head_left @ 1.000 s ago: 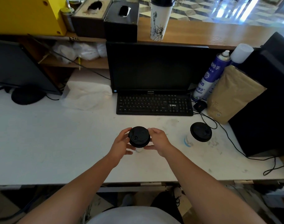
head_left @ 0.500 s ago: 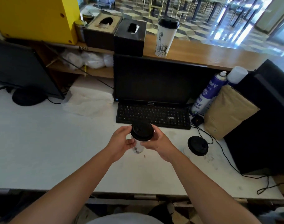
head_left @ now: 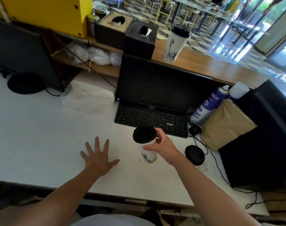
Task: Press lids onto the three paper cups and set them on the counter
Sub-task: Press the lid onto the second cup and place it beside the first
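Head view.

Paper cup (head_left: 147,148), white with printed artwork, black lid (head_left: 144,134) seated on its rim. It is gripped round the wall by the right hand (head_left: 162,148), thumb across the near side and fingers wrapped behind. It is lifted off the white desk (head_left: 33,136), slightly tilted, just in front of the keyboard (head_left: 152,119).

Left hand (head_left: 98,158): palm down, fingers straight and spread wide, holding nothing. Whether it touches the desk cannot be told.

Second lidded cup (head_left: 194,154): standing on the desk to the right of the held one, near the brown paper bag (head_left: 225,126).

Third lidded cup (head_left: 176,44): upright on the wooden counter (head_left: 220,67) behind the monitor (head_left: 155,85).

Stage, by judgement: one cup delivered, one in carriage, one waiting.

Hazards, by judgement:
- The route to the counter passes over the keyboard and monitor.
- A one-handed squeeze on a soft paper wall could lift a lid that is not fully seated. Contents are not visible, so the spill risk is unknown.
- The cup base could clip the monitor's top edge.
- A landing too close to the third lidded cup could knock it over.
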